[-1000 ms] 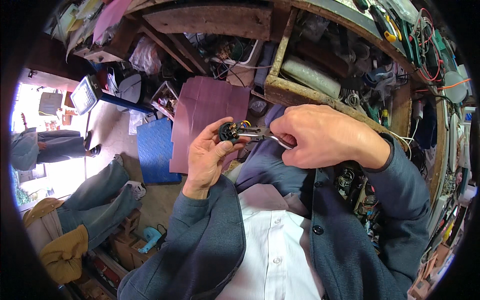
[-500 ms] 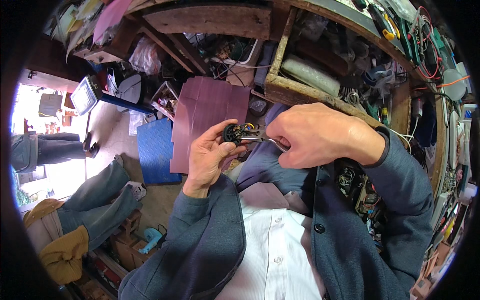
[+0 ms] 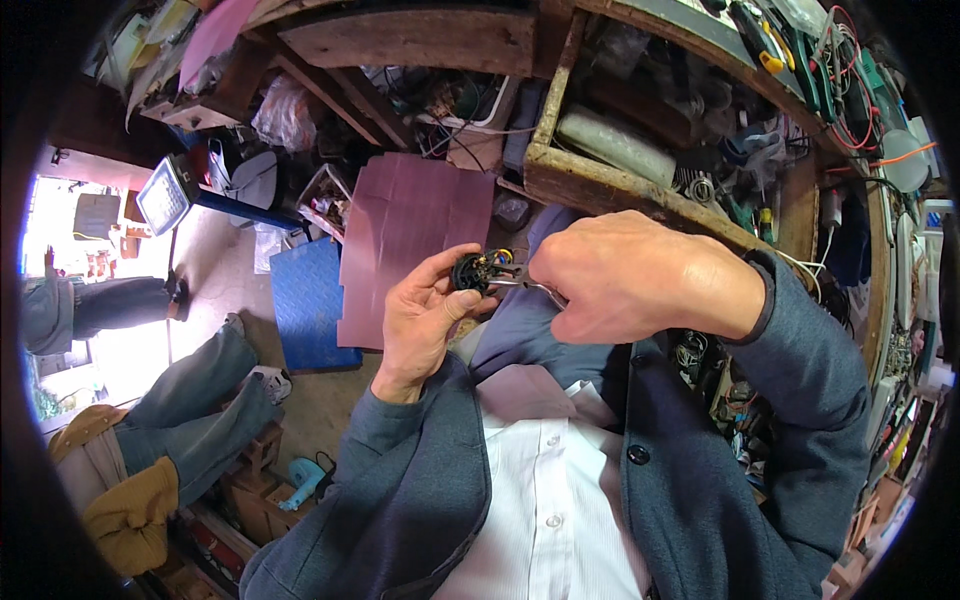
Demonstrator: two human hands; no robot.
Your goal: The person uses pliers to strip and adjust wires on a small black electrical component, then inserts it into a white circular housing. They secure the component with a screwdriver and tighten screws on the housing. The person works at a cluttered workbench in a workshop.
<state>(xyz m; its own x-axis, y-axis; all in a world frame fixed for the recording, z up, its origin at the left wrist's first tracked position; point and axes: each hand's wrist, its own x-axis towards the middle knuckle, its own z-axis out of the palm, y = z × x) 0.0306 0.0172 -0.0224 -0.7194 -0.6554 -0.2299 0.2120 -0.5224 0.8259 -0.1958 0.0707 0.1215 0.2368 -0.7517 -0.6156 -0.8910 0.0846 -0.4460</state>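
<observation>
Between the thumb and fingers of my left hand is a small round black plastic part with brassy metal bits and short coloured wires. My right hand, back turned up, grips long-nose pliers. Their slim metal jaws point left and reach the wired side of the black part. Most of the pliers' handles are hidden inside my right fist. Whether the jaws pinch a wire or a terminal is too small to tell. Both hands are above my lap.
An open wooden drawer juts out just beyond my right hand. A pink sheet and a blue mat lie beyond my left hand. Tools and cables crowd the right side. A seated person's legs are at the left.
My left hand and the black part have shifted very slightly right and down in view. The pliers' jaws stay at the part, and both grips are unchanged.
</observation>
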